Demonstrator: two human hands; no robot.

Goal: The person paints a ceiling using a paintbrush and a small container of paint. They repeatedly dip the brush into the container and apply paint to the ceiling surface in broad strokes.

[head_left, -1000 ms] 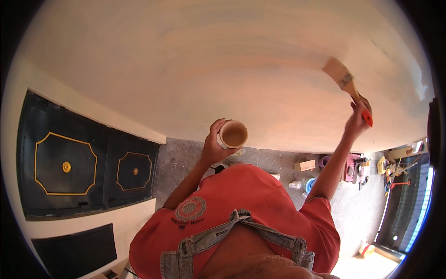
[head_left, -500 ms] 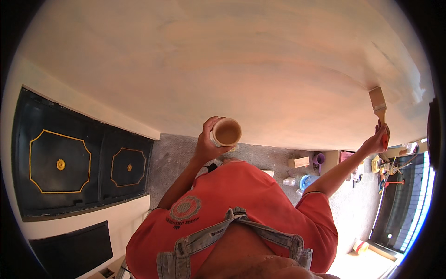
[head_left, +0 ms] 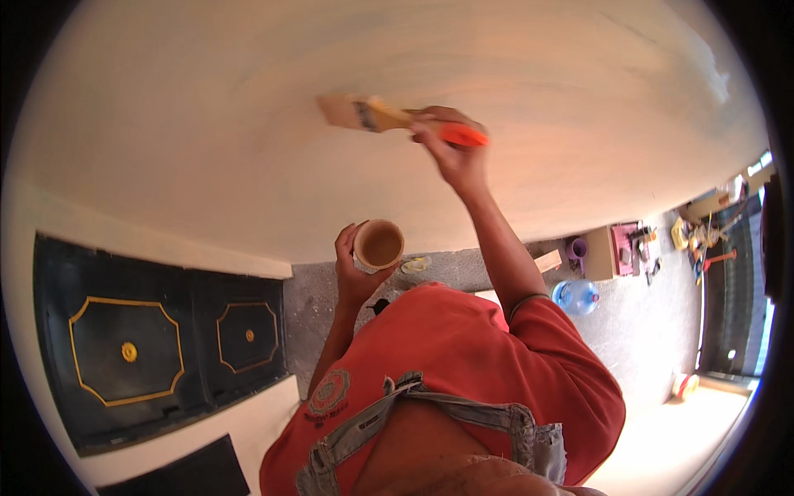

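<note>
My left hand is wrapped round a round cup with pale brown liquid inside, held in front of my chest. Higher up, my right hand grips a wide flat paintbrush by its wooden handle, whose end is orange-red. The brush points left, its bristles at the pale wall; blur hides whether they touch it. Streaky, damp-looking patches of beige and pinkish tone run over the wall.
A dark double door with gold trim stands at the left. On the grey floor at the right are a blue water jug, a purple mug-like container and a wooden block. Assorted tools lie farther right.
My right hand has swept the paintbrush from the far right of the wall to the middle, turning its bristles leftward. The cup in my left hand sits slightly farther left and lower in view.
</note>
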